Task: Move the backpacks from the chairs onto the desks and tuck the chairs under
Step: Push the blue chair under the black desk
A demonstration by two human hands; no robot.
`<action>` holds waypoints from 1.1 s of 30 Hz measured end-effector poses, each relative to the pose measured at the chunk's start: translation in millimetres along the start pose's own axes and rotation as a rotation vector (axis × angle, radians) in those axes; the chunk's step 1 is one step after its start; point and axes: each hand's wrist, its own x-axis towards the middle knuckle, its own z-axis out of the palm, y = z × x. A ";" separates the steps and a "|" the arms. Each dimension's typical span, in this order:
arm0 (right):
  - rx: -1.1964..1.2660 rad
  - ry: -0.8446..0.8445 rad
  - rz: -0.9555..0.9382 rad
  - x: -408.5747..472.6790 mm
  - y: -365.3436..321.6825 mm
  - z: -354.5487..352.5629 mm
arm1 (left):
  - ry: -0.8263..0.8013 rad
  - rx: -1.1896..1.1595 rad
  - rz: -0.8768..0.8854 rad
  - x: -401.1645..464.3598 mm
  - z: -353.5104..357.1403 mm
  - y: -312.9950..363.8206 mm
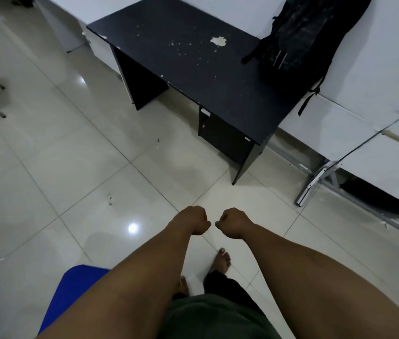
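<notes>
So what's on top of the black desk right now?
A dark backpack stands at the right end of the black desk, leaning against the white wall. The rest shows only chipped, pale patches. The desktop under the backpack is hidden.

backpack point(301, 37) on the desk point(193, 69): top cut off by the upper frame edge. blue chair point(71, 294), nearer than the desk: mostly hidden behind the left forearm, cropped at the bottom. fingers of both fists curled under, out of sight.

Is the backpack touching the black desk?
Touching. The head view shows the backpack standing on the back right corner of the black desk, its bottom resting on the desktop as it leans against the wall.
</notes>
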 end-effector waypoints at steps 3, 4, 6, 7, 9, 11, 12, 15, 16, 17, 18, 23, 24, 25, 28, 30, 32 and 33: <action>0.039 -0.014 0.009 -19.8 -9.2 34.1 | -0.004 0.002 0.006 -22.7 14.4 -23.0; 0.046 -0.018 0.012 -25.7 -11.2 44.3 | 0.000 0.003 0.007 -28.6 19.4 -30.1; 0.052 -0.018 0.021 -38.9 -13.2 65.4 | 0.002 0.006 -0.002 -40.7 33.3 -46.4; 0.051 -0.020 0.024 -45.5 -14.1 74.9 | -0.002 0.007 -0.010 -46.8 41.1 -54.5; 0.058 -0.019 0.029 -54.5 -11.9 87.9 | -0.015 0.014 -0.024 -54.2 55.5 -66.6; 0.055 -0.022 0.025 -66.0 -10.8 99.8 | -0.007 0.013 -0.042 -63.6 70.6 -79.6; 0.051 -0.022 0.024 -72.4 -9.4 106.0 | -0.005 0.005 -0.053 -68.9 79.7 -85.4; 0.022 -0.011 0.013 -86.3 -6.1 119.6 | 0.000 -0.015 -0.081 -82.4 101.5 -96.8; 0.014 -0.008 0.005 -90.3 -5.2 123.8 | -0.002 -0.018 -0.086 -86.7 107.4 -98.9; 0.001 -0.007 -0.003 -94.8 -4.2 129.0 | 0.002 -0.019 -0.091 -92.0 113.8 -101.0; -0.010 -0.008 -0.010 -99.3 -3.3 133.6 | 0.006 -0.022 -0.089 -97.2 118.9 -101.9; -0.082 -0.058 -0.028 -125.0 5.6 168.3 | 0.027 -0.058 -0.086 -132.3 143.3 -103.7; -0.090 -0.072 -0.026 -129.9 7.6 175.8 | 0.025 -0.060 -0.080 -138.4 148.1 -103.7; -0.100 -0.085 -0.027 -136.5 6.7 185.6 | 0.025 -0.059 -0.080 -147.3 153.4 -106.9; -0.106 -0.110 -0.037 -154.5 1.2 213.1 | 0.040 -0.064 -0.077 -167.1 166.5 -117.8; -0.118 -0.125 -0.053 -166.1 -6.1 228.2 | 0.044 -0.055 -0.083 -178.3 174.1 -128.8; -0.116 -0.126 -0.062 -175.9 -11.8 242.1 | 0.026 -0.042 -0.104 -187.6 181.7 -142.1; -0.116 -0.122 -0.069 -178.5 -14.2 246.6 | 0.018 -0.039 -0.121 -190.4 185.0 -148.3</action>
